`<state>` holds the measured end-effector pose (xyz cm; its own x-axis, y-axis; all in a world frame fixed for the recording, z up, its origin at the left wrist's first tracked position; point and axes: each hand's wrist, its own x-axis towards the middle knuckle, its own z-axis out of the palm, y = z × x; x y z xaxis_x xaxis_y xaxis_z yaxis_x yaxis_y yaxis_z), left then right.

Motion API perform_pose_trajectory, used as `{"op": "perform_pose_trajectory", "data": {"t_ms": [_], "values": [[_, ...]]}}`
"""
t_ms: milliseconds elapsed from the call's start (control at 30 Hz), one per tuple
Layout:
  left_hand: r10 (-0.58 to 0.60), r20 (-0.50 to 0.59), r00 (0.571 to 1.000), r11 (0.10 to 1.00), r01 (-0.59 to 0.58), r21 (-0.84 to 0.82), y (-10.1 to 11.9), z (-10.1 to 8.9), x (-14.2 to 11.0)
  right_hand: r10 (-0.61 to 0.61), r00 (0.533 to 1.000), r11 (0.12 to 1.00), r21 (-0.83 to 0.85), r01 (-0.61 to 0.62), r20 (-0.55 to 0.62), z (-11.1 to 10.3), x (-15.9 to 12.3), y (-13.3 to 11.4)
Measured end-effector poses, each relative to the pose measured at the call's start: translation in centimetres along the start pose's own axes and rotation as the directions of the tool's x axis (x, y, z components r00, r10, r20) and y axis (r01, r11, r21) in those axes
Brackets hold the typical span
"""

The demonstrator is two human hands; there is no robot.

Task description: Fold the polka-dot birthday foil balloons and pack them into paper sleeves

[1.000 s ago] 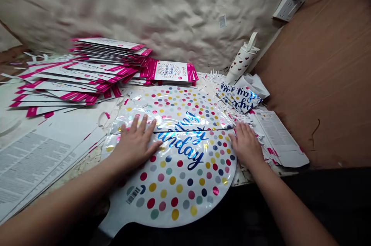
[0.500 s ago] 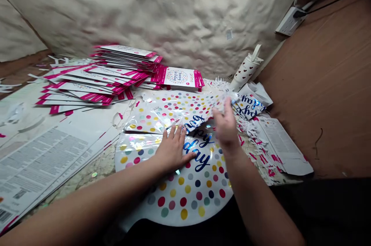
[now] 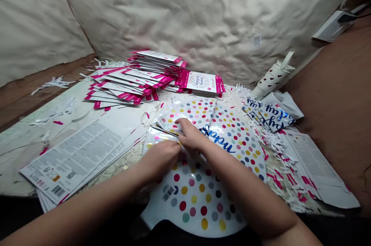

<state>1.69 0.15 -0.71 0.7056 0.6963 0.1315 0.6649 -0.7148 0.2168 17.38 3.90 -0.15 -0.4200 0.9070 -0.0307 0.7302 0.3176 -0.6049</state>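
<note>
A flat foil balloon [image 3: 203, 209], white with coloured dots and blue foil lettering, lies in front of me, its upper part folded over. My left hand [image 3: 164, 158] is closed at the fold's left side, gripping the foil, its fingertips mostly hidden. Just beyond it and touching it, my right hand [image 3: 189, 134] has curled fingers on the folded layer, with the forearm crossing over the balloon. A dark slit of the fold's edge shows left of the hands. A small barcode is printed near the balloon's lower left.
Pink-and-white packets [image 3: 127, 81] are piled at the back, beside a smaller stack [image 3: 203, 82]. Printed card sheets [image 3: 78, 153] lie at left. At right are a heart-patterned tumbler [image 3: 272, 79], folded balloons [image 3: 271, 112], paper shreds [image 3: 278, 168] and an opened carton [image 3: 321, 172]. A power strip [image 3: 333, 25] hangs above.
My right hand has swung left across the balloon to meet my left hand. The left hand has gone from lying flat to closed. The fold has shifted, and the view has turned left.
</note>
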Motion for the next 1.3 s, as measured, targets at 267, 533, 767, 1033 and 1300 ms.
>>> {"op": "perform_pose_trajectory", "data": {"t_ms": [267, 533, 767, 1033, 1300], "values": [[0.060, 0.083, 0.995, 0.921, -0.087, 0.379, -7.7, -2.6, 2.0, -0.145, 0.988, 0.980, -0.144, 0.137, -0.048, 0.5, -0.8, -1.0], [0.103, 0.095, 0.990, 0.909, -0.132, 0.396, -4.1, -2.1, 1.1, 0.020, 0.924, 0.955, -0.267, -0.131, -0.382, -2.2, -9.5, 4.7], [0.330, -0.046, 0.943, 0.894, -0.296, 0.336, 1.6, -0.4, -0.2, -0.023, 0.883, 0.960, -0.257, -0.112, -0.470, -3.2, -11.5, 7.0], [0.418, -0.237, 0.877, 0.888, -0.340, 0.308, 5.9, -1.9, 0.2, -0.457, 0.861, 0.839, -0.429, 0.335, -0.221, -1.5, -10.8, 4.8], [0.506, -0.326, 0.799, 0.841, -0.541, -0.021, 5.2, -3.2, 5.9, 0.295, 0.746, 0.812, 0.568, 0.134, -0.597, -6.6, -8.8, 7.0]]}}
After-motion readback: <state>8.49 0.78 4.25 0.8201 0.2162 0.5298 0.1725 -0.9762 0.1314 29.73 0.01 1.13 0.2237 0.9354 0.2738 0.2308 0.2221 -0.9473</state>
